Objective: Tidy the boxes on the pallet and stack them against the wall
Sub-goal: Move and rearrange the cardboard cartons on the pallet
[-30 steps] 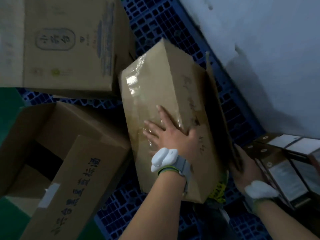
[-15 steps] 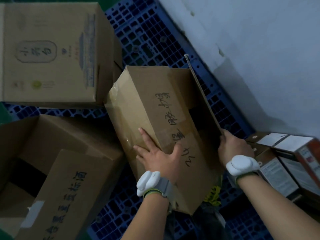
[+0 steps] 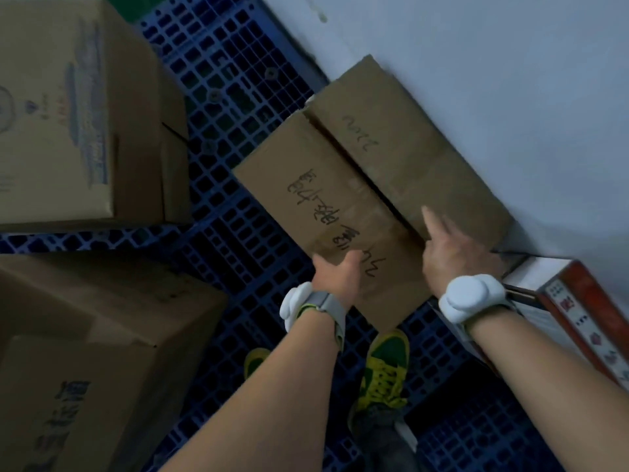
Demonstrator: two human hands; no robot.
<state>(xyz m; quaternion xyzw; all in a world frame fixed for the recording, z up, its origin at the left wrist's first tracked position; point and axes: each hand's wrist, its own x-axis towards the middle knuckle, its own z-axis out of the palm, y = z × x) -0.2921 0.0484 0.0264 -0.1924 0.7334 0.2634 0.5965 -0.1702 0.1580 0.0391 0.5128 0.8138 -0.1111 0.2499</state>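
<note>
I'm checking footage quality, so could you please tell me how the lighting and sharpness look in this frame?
Head view: dim, bluish light; the handwritten box is fairly sharp, while the right hand and wall edge are motion-smeared; wide-angle bending at the borders.

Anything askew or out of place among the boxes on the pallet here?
Mostly the handwritten box: its two top flaps are untaped, with a dark gap running between them. It sits against the wall, with the left hand at its near edge and the right hand flat on top. The other boxes look intact.
</note>
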